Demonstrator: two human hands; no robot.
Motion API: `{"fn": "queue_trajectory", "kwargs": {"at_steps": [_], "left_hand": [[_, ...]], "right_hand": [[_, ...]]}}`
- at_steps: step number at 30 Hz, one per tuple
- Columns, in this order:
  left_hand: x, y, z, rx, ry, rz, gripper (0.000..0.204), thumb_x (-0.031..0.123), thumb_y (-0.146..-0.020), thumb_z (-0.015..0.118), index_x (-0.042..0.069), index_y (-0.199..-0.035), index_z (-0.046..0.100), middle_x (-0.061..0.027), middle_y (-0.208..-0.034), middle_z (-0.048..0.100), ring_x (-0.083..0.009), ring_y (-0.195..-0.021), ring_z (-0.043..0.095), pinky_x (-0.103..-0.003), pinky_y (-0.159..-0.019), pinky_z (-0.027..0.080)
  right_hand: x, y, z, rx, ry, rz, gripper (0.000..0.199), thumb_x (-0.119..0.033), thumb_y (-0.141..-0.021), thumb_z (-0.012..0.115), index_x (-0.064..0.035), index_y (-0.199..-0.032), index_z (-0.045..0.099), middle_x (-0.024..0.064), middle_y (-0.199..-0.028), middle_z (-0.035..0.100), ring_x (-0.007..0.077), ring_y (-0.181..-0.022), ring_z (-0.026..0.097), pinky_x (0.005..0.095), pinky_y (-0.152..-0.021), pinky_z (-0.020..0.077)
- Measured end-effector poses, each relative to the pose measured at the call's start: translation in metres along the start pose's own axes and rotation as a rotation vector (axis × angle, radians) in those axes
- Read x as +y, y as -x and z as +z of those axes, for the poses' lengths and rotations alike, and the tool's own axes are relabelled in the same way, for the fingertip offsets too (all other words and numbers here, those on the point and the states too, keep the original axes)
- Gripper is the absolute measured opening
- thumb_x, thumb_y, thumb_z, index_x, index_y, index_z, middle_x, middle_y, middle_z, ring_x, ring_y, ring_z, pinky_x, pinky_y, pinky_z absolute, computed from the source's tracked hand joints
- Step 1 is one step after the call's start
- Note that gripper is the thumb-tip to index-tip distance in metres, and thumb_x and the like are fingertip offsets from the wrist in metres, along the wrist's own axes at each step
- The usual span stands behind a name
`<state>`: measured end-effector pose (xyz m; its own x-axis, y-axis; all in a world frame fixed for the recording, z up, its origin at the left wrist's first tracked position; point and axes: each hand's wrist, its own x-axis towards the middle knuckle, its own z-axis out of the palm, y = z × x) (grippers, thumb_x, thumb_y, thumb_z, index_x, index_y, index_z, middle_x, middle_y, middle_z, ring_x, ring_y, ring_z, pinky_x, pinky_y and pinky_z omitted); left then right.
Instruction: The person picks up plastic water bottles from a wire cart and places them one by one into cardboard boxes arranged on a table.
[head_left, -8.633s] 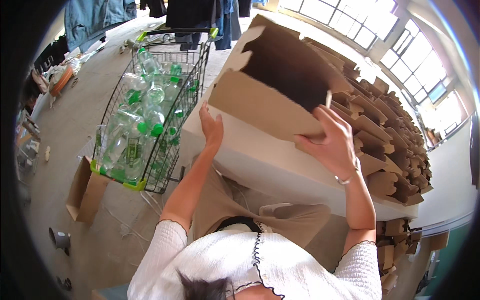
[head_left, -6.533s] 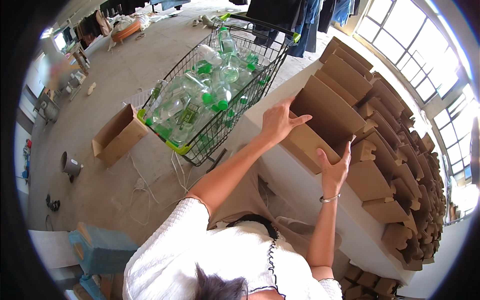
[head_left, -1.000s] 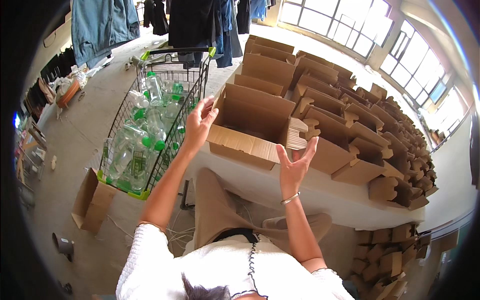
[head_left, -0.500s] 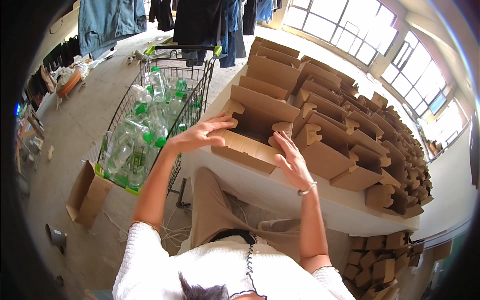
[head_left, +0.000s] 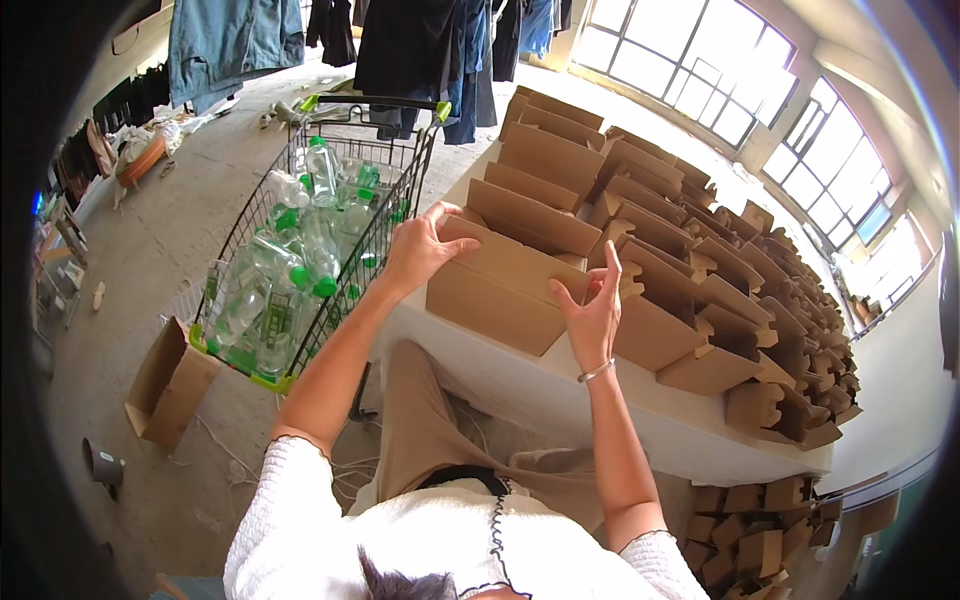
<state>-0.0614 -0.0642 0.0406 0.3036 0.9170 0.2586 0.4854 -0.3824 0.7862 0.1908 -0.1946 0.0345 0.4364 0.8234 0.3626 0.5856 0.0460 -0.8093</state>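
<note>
A brown cardboard box (head_left: pixel 490 318) stands at the near edge of the white tabletop, its near flap (head_left: pixel 515 262) raised and its far flap (head_left: pixel 530 218) standing up behind. My left hand (head_left: pixel 428 248) pinches the left end of the near flap, thumb on the outer face and fingers curled over the edge. At the flap's right end, my right hand (head_left: pixel 592 305) has its thumb on the face and its index finger pointing up; the other fingers are partly hidden. The raised flap hides the inside of the box.
Rows of open cardboard boxes (head_left: pixel 690 270) fill the table to the right and behind. On my left stands a wire shopping cart (head_left: pixel 405 215) with several clear green-capped bottles (head_left: pixel 320 180). An open box (head_left: pixel 172 385) lies on the floor; more boxes (head_left: pixel 745 535) lie at lower right.
The near flap, folded outward before, now stands raised. Both hands have moved from the box's side flaps to the ends of this flap.
</note>
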Motion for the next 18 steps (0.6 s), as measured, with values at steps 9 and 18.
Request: {"fn": "queue_trajectory", "kwargs": {"at_steps": [9,18], "left_hand": [[-0.002,0.001,0.024,0.283,-0.273,0.389,0.101,0.023,-0.078,0.087,0.018,-0.161,0.029,-0.0139,-0.165,0.019,-0.0351,-0.151,0.022,-0.05,-0.118,0.035],[-0.011,-0.007,0.042,0.006,-0.519,0.469,0.059,0.049,-0.106,0.045,0.005,-0.143,0.058,-0.014,-0.149,0.055,-0.0291,-0.145,0.043,-0.043,-0.122,0.03]], "right_hand": [[0.021,-0.056,0.005,-0.004,0.4,-0.501,0.108,-0.034,-0.071,0.09,-0.0048,-0.156,0.032,0.0143,-0.135,0.054,0.0339,-0.13,0.049,0.0446,-0.118,0.0328],[0.02,-0.03,-0.003,-0.369,0.523,-0.514,0.089,-0.056,-0.078,0.079,-0.0022,-0.143,0.051,0.0208,-0.156,0.041,0.0381,-0.15,0.03,0.048,-0.122,0.0272]]}}
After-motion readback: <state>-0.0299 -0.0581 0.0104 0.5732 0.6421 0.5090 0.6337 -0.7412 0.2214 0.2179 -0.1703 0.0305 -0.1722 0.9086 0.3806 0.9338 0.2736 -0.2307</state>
